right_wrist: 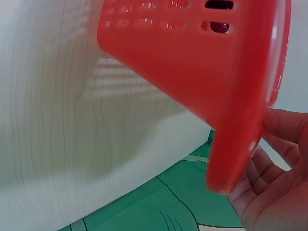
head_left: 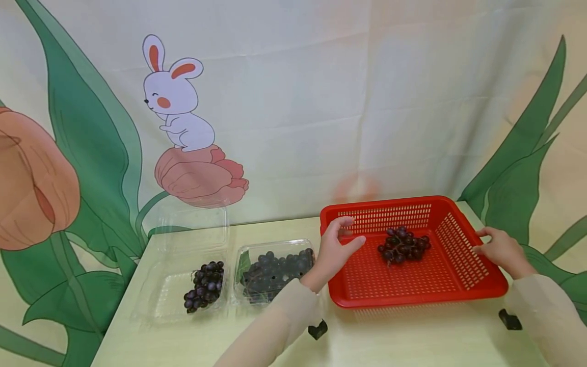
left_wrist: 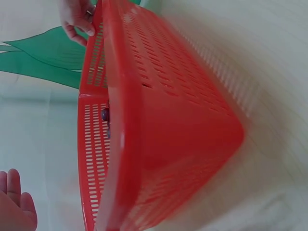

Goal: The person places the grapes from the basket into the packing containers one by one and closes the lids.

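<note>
A red plastic basket [head_left: 412, 302] with slotted walls stands on the right of the table, a bunch of dark grapes [head_left: 403, 245] on its floor. My right hand [head_left: 503, 252] grips the basket's right rim, thumb on one side and fingers on the other in the right wrist view. Over the basket's left side hovers my left hand [head_left: 334, 251], thumb and fingers spread and holding nothing. In the left wrist view that hand [left_wrist: 17, 204] appears apart from the red rim.
Left of the basket sits a closed clear clamshell box [head_left: 275, 272] of dark grapes with a green leaf. Farther left, an open clear box [head_left: 167, 293] holds another grape bunch [head_left: 206, 286]. A printed curtain [head_left: 284, 112] hangs behind the table [head_left: 147, 346].
</note>
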The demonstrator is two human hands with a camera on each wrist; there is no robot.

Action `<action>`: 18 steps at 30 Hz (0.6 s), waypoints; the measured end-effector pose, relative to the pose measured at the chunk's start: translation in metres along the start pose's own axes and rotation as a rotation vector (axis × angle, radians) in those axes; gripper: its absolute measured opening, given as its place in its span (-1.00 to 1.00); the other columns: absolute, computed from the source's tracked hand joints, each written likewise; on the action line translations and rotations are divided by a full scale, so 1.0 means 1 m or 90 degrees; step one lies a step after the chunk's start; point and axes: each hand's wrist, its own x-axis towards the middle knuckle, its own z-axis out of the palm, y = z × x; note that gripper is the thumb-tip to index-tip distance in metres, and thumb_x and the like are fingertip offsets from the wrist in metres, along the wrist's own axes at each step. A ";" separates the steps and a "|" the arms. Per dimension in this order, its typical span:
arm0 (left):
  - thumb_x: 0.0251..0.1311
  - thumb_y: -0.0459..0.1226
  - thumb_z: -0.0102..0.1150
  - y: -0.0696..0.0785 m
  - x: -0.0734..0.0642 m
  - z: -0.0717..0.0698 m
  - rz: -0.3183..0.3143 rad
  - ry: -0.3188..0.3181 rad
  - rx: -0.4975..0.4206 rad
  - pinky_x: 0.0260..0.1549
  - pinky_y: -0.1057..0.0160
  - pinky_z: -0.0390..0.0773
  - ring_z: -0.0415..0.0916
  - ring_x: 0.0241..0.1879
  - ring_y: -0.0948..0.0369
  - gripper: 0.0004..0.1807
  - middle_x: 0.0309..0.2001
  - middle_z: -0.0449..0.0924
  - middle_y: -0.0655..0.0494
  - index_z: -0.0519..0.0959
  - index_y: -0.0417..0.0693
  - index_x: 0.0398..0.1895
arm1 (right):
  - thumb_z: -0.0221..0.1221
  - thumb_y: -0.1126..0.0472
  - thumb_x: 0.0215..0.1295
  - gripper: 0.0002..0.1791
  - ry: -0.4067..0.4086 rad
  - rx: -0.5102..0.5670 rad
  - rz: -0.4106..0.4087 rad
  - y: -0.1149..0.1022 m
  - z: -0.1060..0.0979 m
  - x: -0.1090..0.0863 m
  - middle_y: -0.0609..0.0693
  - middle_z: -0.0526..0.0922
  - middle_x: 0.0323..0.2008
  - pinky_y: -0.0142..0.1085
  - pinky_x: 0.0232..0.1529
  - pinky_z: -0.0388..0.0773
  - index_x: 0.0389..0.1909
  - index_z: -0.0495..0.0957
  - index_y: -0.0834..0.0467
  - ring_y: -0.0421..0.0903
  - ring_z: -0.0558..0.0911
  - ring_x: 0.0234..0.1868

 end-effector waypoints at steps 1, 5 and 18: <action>0.04 -0.16 0.19 0.001 0.001 0.001 -0.002 -0.001 0.001 -0.10 0.29 0.46 0.37 -0.03 0.12 -0.51 0.06 0.38 0.08 0.33 0.01 0.07 | 0.09 0.20 0.13 -0.42 -0.001 0.001 0.001 0.000 0.000 0.000 0.29 0.47 -0.33 -0.30 -0.49 0.42 0.09 0.17 0.43 -0.04 0.49 -0.45; 0.03 -0.13 0.19 0.003 0.006 0.006 -0.014 0.005 0.008 -0.14 0.33 0.47 0.36 -0.03 0.16 -0.51 0.05 0.38 0.10 0.34 0.02 0.06 | 0.09 0.21 0.13 -0.43 0.001 0.001 0.002 0.000 0.000 0.000 0.30 0.47 -0.32 -0.30 -0.49 0.41 0.09 0.17 0.43 -0.02 0.49 -0.44; 0.03 -0.13 0.19 -0.007 0.019 0.023 -0.064 0.022 -0.031 -0.17 0.30 0.49 0.35 0.00 0.08 -0.56 0.01 0.39 0.21 0.35 0.11 0.01 | 0.09 0.22 0.13 -0.43 -0.004 0.004 0.010 0.001 0.000 0.001 0.31 0.46 -0.31 -0.31 -0.49 0.42 0.09 0.16 0.42 -0.02 0.48 -0.44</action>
